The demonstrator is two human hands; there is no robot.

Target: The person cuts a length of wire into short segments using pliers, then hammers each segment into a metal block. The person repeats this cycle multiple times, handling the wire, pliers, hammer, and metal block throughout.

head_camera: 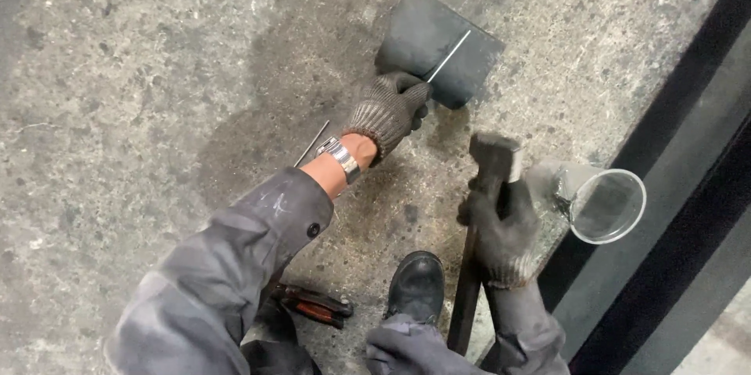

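Gloved left hand [389, 109] pinching a thin metal rod [449, 56] laid across a dark steel plate [438, 43] on the concrete floor [117, 70]; gloved right hand [501, 234] fisted around a hammer [493, 168] handle, head up; clear plastic cup [604, 204] just beside; red-handled pliers [317, 306] near a black boot [417, 285].

On the floor [117, 70] in front of me lies a flat metal plate [426, 35], and a thin rod [449, 56] lies across it. My left hand [389, 109] is at the near edge of the plate, my fingers [413, 89] touching the rod's near end. To the right and nearer to me, my right hand [501, 238] holds a hammer [494, 160] upright. A clear plastic cup [602, 203] lies on its side just right of the hammer head. A second thin rod [311, 143] lies left of my left wrist. Pliers [317, 305] lie beside my shoe [417, 285], to its left
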